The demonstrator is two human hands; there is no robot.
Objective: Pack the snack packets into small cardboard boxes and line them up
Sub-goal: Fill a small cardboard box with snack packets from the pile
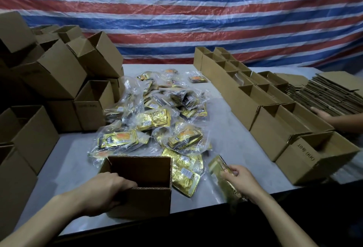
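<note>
left hand (110, 189) grips open brown cardboard box (151, 200) by its rim; right hand (242, 180) pinches gold foil snack packet (217, 168). Loose pinch, likely slips or snags rim.

A small brown cardboard box (145, 201) stands upright at the near edge of the table (74, 152), its top open, and the left hand (106, 189) grips its near-left corner. Just right of it, the right hand (239, 178) pinches a gold foil snack packet (217, 168), tilted on edge. Behind lies a loose pile of gold packets (155, 117), many bundled in clear plastic bags (their print too blurred to read). Open-topped boxes stand in two rows of boxes (245, 99) along the right, and a heap of empty boxes (59, 74) sits tumbled at the left.
</note>
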